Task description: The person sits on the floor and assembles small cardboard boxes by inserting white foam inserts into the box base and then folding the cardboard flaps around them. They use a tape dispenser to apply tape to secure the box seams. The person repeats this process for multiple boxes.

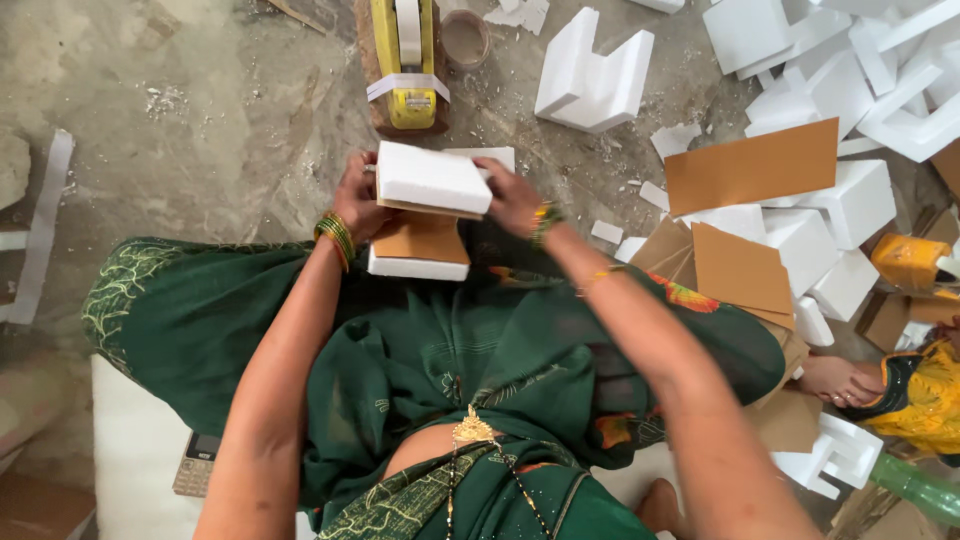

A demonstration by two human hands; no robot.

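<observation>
Item, far left: loose white foam strips (40, 225) lying on the bare concrete floor (200, 130); lower down, a keypad phone (196, 463) beside the seated person's green cloth.

Item, left hand (358, 200): grip wrapped around the left end of a white foam block (432, 178), held raised above the lap. The fingers look closed on it, though motion blur softens the edge.

Item, directly beneath: a second foam piece topped with brown card (420, 248), resting on the green cloth, apart from the raised block.

Item, above centre: a yellow tape dispenser (408, 60) on the floor, a roll of tape (465, 38) just beside it.

Item, right hand (512, 198): grip clasping the right end of the same raised block.

Item, right: a shaped foam bracket (592, 75), then a heap of foam blocks (850, 90) and brown card sheets (750, 165).

Item, far right: another person's foot (838, 380) and yellow garment.

Progress, as a judgement: one card-and-foam piece appears assembled, the raised block is not yet set down, and the large heap suggests much remains.
</observation>
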